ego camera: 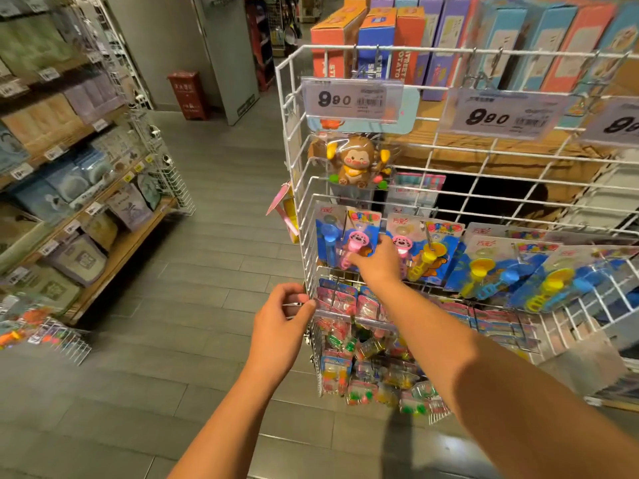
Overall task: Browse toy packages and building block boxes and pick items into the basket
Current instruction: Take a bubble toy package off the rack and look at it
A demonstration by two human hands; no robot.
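Observation:
A white wire rack (428, 160) carries hanging toy packages. My right hand (375, 262) reaches to the leftmost blue card with a pink toy (340, 233) and its fingers touch the card's lower part. More blue cards with yellow and blue toys (498, 267) hang to the right. My left hand (281, 318) grips the clear tag holder at the rack's left edge, beside a lower row of small pink-topped packages (337, 299). A brown monkey toy (358, 160) hangs above. Building block boxes (408, 39) stand on top behind the rack. No basket is visible.
Price tags reading 9.90 (349, 98) hang on the rack's top rail. Across a grey tiled aisle (193, 278), wooden shelves (114, 250) on the left hold packaged goods. A red bin (186, 93) stands by a grey pillar at the back.

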